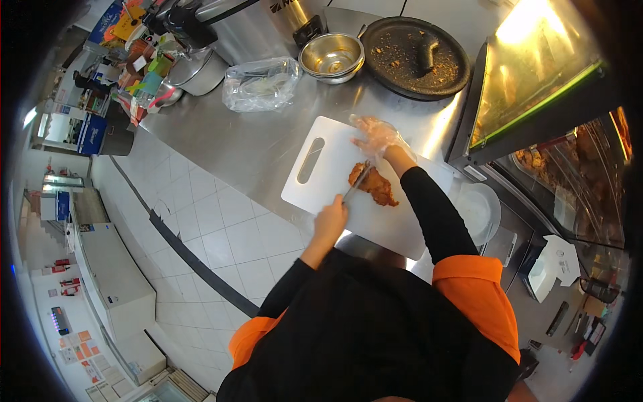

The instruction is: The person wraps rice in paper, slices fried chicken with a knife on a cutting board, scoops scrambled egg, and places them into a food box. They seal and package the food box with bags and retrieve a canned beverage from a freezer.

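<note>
A piece of fried, breaded chicken [378, 186] lies on a white plastic cutting board [321, 171] with a handle slot. My left hand [331, 219] is bare and grips a knife [355, 185]. The blade crosses the chicken's left end; how deep it sits in the meat cannot be made out. In a clear plastic glove, my right hand [377, 134] is just beyond the chicken, over the board's far edge. Its fingers are spread and hold nothing.
Beyond the board stand a plastic bag [262, 84], nested steel bowls [332, 56] and a dark round pan with crumbs [394, 63]. A lit glass food warmer [537, 75] borders the right. Nearby are a plastic lid or dish [476, 213] and an open takeaway box [550, 269].
</note>
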